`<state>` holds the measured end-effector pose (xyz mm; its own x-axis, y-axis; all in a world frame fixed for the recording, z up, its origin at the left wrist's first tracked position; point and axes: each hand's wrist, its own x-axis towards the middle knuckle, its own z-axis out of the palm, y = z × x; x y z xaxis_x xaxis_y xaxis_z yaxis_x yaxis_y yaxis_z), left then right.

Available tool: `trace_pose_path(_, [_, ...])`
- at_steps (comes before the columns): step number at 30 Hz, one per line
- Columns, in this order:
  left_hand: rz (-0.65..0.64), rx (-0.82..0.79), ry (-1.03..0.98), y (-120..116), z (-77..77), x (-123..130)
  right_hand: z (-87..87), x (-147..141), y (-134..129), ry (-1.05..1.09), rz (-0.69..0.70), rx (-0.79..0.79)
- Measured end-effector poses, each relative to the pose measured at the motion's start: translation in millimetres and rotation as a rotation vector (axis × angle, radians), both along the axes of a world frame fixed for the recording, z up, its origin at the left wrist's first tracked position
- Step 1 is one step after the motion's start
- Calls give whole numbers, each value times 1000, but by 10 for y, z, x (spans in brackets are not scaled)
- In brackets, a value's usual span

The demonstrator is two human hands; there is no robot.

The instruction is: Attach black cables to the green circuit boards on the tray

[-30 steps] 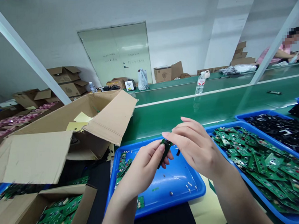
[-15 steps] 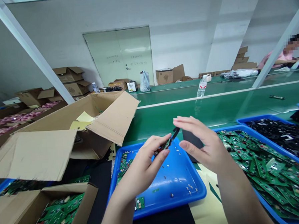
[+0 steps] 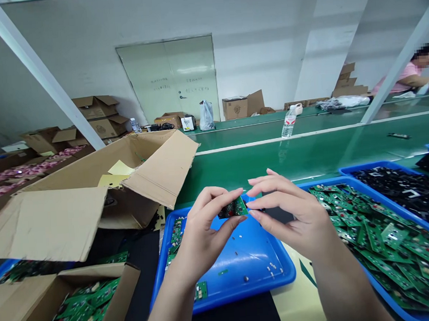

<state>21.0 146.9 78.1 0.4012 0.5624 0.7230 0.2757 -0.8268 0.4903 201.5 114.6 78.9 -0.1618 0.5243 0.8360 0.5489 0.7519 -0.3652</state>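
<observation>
My left hand (image 3: 206,218) grips a small green circuit board (image 3: 238,207) between thumb and fingers, above a blue tray (image 3: 239,295). The board has dark and red parts on it. At its right end, my right hand (image 3: 292,206) pinches a small black piece (image 3: 258,209), mostly hidden by the fingers. In the tray below are a few green boards (image 3: 200,290) along the left side and small loose parts.
To the right stand a blue tray of green boards (image 3: 391,237) and another of black parts (image 3: 399,189). An open cardboard box (image 3: 161,170) is at the left, with a smaller box of boards (image 3: 85,311) nearer. A bottle (image 3: 289,123) stands behind; a person (image 3: 411,73) is far right.
My right hand's fingers have closed at the board's right end, where the black piece stuck up before. The board has turned to show more of its green face. The person at right has an arm reaching out.
</observation>
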Motion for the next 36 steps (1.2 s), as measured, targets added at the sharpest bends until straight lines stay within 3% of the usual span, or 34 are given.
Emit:
trace_pose_path(12, [13, 124, -2, -5, -5, -3, 0, 3, 25, 32, 91, -28])
trace_pose_path(19, [50, 188, -7, 19, -49, 39, -20, 11, 71, -4, 59, 10])
trace_pose_path(26, [58, 118, 9, 33, -56, 47, -45, 79, 114, -124, 28, 77])
trace_pose_path(30, [86, 7, -76, 61, -63, 24, -39, 38, 102, -242, -34, 105])
trace_pose_path(36, [105, -40, -196, 106, -80, -26, 49, 1, -22, -193, -109, 209])
